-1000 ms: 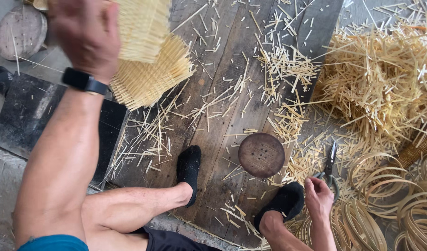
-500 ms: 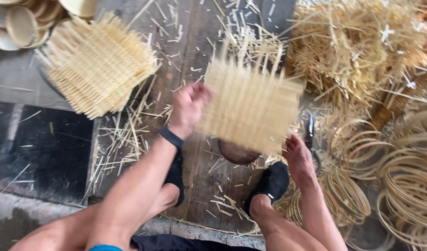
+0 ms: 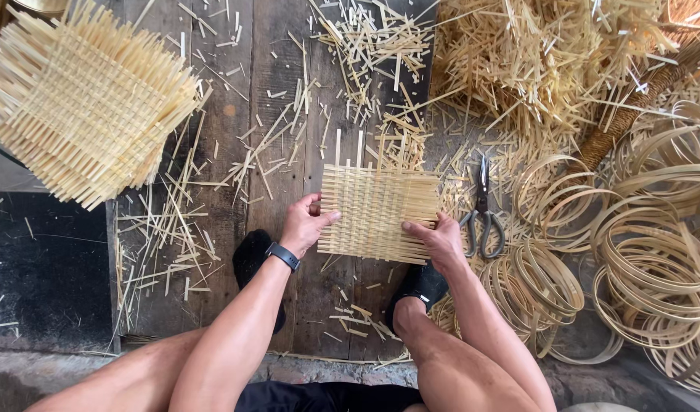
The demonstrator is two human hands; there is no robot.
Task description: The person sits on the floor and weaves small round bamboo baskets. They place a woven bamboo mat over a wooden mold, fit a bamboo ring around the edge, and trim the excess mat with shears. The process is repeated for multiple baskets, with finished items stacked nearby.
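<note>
Left hand [image 3: 304, 225], right hand [image 3: 439, 240] both grasping woven bamboo mat [image 3: 378, 214]; scissors [image 3: 483, 210] beside.

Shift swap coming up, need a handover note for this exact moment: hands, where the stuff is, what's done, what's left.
Left hand: grips the left edge of the woven bamboo mat, thumb on top.
Right hand: grips the mat's lower right corner.
The mat is held flat over the plank floor, between the knees.
Scissors lie right of the mat, untouched. Bamboo hoops are piled further right, the stack of woven mats upper left, and loose offcuts at the top.
Done: mat woven, in hand.
Left: its strip ends stick out uneven and untrimmed; no hoop is fitted.
</note>
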